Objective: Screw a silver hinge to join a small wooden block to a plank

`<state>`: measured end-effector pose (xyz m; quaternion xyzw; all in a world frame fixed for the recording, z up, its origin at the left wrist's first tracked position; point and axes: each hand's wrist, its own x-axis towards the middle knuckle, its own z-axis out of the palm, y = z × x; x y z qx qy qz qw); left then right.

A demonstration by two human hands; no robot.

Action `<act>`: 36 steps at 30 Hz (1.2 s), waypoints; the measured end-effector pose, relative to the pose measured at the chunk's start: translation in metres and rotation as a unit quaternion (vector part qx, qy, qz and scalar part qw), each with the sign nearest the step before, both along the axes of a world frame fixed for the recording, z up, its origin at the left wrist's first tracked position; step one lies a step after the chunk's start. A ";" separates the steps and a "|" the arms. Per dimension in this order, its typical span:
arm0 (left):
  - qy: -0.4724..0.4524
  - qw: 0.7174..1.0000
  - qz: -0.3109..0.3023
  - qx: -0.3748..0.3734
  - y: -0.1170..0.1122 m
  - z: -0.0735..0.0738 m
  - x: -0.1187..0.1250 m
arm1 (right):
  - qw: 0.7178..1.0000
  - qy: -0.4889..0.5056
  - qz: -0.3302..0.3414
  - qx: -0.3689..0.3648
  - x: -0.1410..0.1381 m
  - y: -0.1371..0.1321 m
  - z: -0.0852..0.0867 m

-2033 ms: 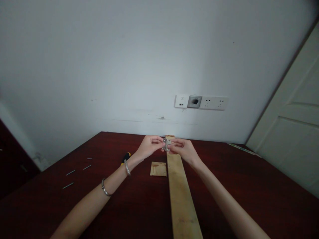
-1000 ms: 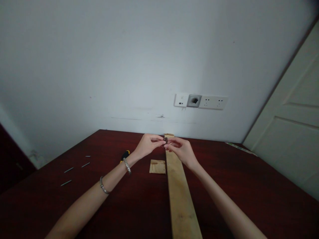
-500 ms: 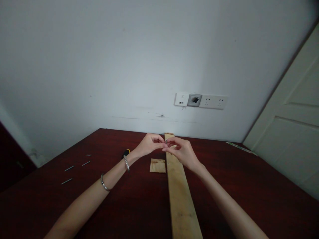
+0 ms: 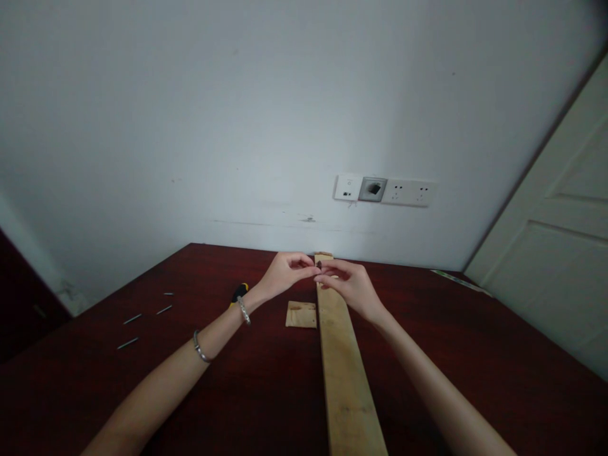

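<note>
Two hands meet over the far part of the long board (image 4: 342, 354). My left hand (image 4: 285, 273) pinches a small dark piece (image 4: 318, 265) between thumb and fingers; my right hand (image 4: 351, 282) bends in opposite, fingertips at the piece, though whether it also grips I cannot tell (fingers cover most of the item). Something so small probably calls for fingertips from both sides. The board runs lengthwise towards me, presumably for reach by either arm. A square wood piece (image 4: 301, 315) lies flat just beside its left edge. Four metal rods (image 4: 128, 343) lie spaced apart at left, likely for easy picking up; a yellow-and-black handle (image 4: 240, 292) sits partly behind my left wrist. Beyond my hands the table (image 4: 427, 354) soon ends at the wall (image 4: 237, 126), so forward room looks tight; the widest room appears right of the board.
</note>
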<state>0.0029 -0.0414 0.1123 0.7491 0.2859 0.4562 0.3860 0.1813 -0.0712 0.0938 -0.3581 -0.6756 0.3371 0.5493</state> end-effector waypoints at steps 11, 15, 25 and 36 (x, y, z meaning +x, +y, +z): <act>-0.030 0.998 -0.022 -0.052 0.004 -0.002 -0.002 | 0.992 0.060 0.059 -0.094 0.005 0.002 0.006; -0.046 0.995 -0.038 -0.081 0.004 -0.003 -0.002 | 0.989 0.081 0.056 -0.112 0.005 0.002 0.005; -0.002 0.996 0.090 0.010 0.003 -0.002 0.001 | 0.995 0.068 -0.060 -0.031 0.001 0.006 -0.001; -0.055 0.996 -0.020 -0.060 -0.007 -0.010 0.015 | 0.957 -0.124 -0.195 0.173 -0.001 -0.005 0.002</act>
